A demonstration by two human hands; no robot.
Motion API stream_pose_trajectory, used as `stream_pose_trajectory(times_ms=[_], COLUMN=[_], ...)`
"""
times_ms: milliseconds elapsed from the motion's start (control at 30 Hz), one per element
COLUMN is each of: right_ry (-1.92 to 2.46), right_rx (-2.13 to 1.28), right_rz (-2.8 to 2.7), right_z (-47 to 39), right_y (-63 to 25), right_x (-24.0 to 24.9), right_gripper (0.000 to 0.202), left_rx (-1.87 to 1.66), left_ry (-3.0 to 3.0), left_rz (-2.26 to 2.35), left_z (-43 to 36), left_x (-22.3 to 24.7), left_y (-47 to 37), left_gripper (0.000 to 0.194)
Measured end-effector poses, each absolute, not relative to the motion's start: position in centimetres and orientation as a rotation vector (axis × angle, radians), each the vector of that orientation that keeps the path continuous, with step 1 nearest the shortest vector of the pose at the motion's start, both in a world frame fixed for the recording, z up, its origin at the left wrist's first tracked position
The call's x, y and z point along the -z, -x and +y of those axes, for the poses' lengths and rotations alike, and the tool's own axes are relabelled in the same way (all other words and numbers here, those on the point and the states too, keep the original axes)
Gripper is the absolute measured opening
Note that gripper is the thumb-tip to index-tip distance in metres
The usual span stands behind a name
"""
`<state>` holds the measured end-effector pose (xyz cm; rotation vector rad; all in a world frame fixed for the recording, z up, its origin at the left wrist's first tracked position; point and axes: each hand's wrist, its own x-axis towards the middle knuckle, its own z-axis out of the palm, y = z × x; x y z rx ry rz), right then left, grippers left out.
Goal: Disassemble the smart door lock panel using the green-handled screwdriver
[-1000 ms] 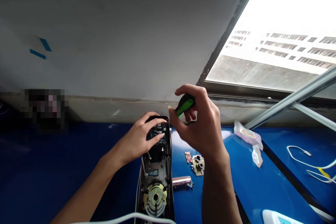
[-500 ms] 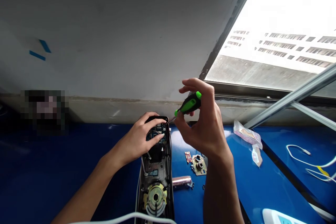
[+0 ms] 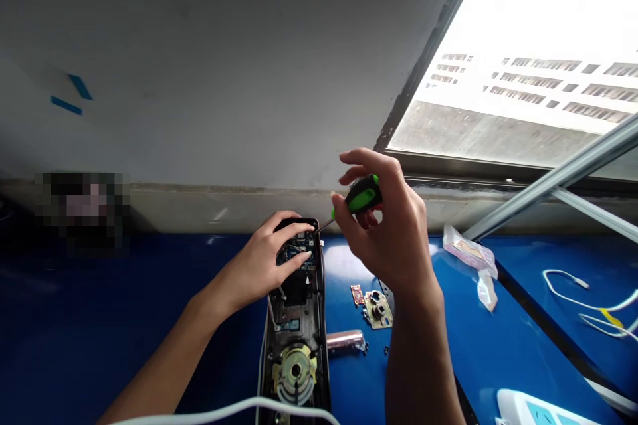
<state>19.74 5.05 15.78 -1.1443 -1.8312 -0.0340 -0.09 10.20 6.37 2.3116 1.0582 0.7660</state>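
A long black device housing (image 3: pixel 302 305) lies open on the blue table, with a circuit board (image 3: pixel 302 259) at its far end and a round metal part (image 3: pixel 296 369) nearer me. My left hand (image 3: pixel 272 252) rests over the far end, its fingers spread on the board and the housing edge. In my right hand (image 3: pixel 383 212) is a green and black screwdriver (image 3: pixel 363 198), held between thumb and fingers. Its shaft slants down left to the housing's upper right corner, near my left index fingertip. The exact contact of the tip is too small to tell.
Right of the housing lie a small red board (image 3: pixel 357 295), a metal plate (image 3: pixel 379 309), a pinkish cylinder (image 3: pixel 345 340) and tiny screws. Farther right are a plastic bag (image 3: pixel 468 251), a white cable (image 3: pixel 563 275) and a power strip (image 3: pixel 533 410). A white cable crosses the near edge.
My right hand's thumb and fingers have shifted around the screwdriver handle, the thumb now higher. My left hand stays in place on the housing.
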Motion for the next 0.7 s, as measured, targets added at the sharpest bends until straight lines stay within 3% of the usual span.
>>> stream_pose_trajectory(times_ms=[100, 233, 400, 533, 700], right_ry=[1.113, 1.174, 1.131, 1.195, 1.17], right_rx=[0.035, 0.008, 0.051, 0.043, 0.029], right_rz=[-1.829, -1.823, -1.799, -1.799, -1.814], right_z=[4.95, 4.9, 5.15, 5.16, 4.88], right_y=[-19.74, -19.77, -19.97, -20.18, -20.2], right_x=[-15.74, -15.72, -15.38, -15.36, -15.78], right_gripper=[0.058, 0.047, 0.059, 0.05, 0.058], left_rx=[-0.775, -0.767, -0.783, -0.781, -0.8], left_ry=[-2.309, -2.315, -2.311, -2.318, -2.327], left_rz=[1.059, 1.06, 1.056, 1.055, 1.042], left_z=[10.21, 10.24, 10.23, 10.14, 10.2], left_x=[-6.35, -6.33, -6.39, -6.43, -6.33], left_y=[0.11, 0.14, 0.08, 0.09, 0.14], left_gripper=[0.039, 0.039, 0.038, 0.038, 0.038])
